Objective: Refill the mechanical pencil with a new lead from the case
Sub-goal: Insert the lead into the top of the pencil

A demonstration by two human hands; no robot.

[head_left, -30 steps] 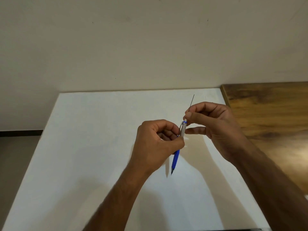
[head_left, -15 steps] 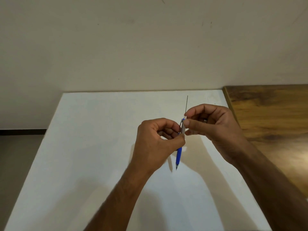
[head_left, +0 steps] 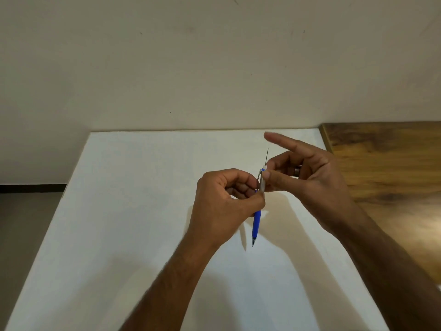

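A blue and silver mechanical pencil [head_left: 257,220] stands almost upright over the white table [head_left: 133,211], tip down, with my left hand [head_left: 229,201] shut around its barrel. A thin dark lead [head_left: 267,156] sticks up out of the pencil's white top end. My right hand [head_left: 307,177] is just right of that end. Its index finger is lifted straight out and away from the lead, while the thumb and another fingertip rest against the pencil's top. A dark band shows on one right finger. The lead case is not in view.
The white table runs back to a plain beige wall. A brown wooden surface [head_left: 386,173] adjoins the table on the right. Grey floor [head_left: 26,225] lies past the table's left edge.
My right hand has let go of the lead and raised its index finger. The lead stands shorter above the pencil's top than before. My left hand has kept the pencil in place.
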